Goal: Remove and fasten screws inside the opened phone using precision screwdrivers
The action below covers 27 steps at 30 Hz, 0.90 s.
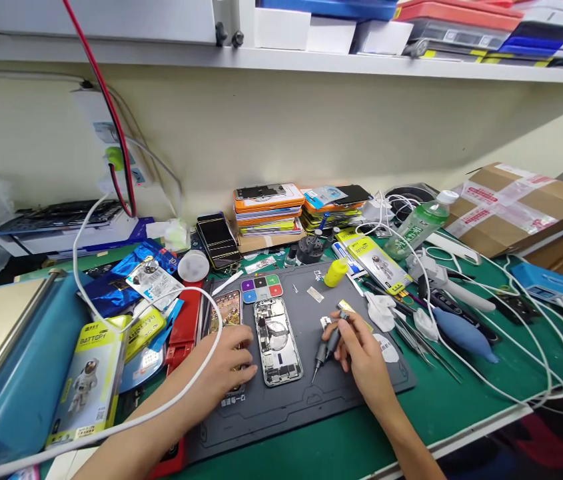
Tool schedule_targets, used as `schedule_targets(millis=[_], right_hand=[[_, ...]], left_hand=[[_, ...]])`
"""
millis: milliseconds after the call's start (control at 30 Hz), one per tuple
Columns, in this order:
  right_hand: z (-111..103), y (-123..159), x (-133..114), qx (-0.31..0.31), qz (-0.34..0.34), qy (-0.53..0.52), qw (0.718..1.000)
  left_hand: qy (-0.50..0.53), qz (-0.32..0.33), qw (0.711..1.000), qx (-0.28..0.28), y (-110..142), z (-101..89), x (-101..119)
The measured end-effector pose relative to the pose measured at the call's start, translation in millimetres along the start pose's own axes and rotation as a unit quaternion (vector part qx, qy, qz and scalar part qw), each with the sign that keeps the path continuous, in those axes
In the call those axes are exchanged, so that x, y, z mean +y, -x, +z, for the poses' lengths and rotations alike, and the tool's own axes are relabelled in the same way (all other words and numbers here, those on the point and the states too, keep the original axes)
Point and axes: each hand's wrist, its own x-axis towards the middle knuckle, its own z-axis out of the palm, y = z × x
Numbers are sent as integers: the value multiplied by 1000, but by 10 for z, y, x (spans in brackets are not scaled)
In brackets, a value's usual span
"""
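The opened phone (277, 341) lies flat in the middle of the grey work mat (311, 393), its inner parts facing up. The right hand (361, 353) is closed around a small grey screwdriver (325, 350); the tip points down and left and stands just beside the right edge of the phone, not yet on it. The left hand (228, 363) rests on the mat at the left edge of the phone, fingers loosely curled, partly over the removed screen (228, 313) that lies next to it. I cannot tell if it grips anything.

To do this step well, I think the left hand should press the phone frame firmly so it does not slide, and the screwdriver should stand straight on the screw before turning, with light pressure. The colored screw tray (261, 289) is near, just above the phone. A white cable (161, 400) crosses over the left forearm and could pull on it
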Motion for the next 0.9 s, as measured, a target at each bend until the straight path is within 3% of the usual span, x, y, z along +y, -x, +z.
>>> schedule_targets(millis=[133,300,567,733,900], right_hand=[[34,19,-20,-16,-17,14,1000],[60,53,-64,-9,-41,17,999],[81,59,-84,0,-55,13,998],[79,62,-92,9,-58,15,998],[84,87,-94,26,-56,21,998]], left_hand=[[-85,48,995,33,113,58,56],[-217,72,973,28,115,-16,80],[-450,129,883,39,135,70,220],[-476,163,865,6,66,35,141],[-428,193,882,-29,-65,-6,42]])
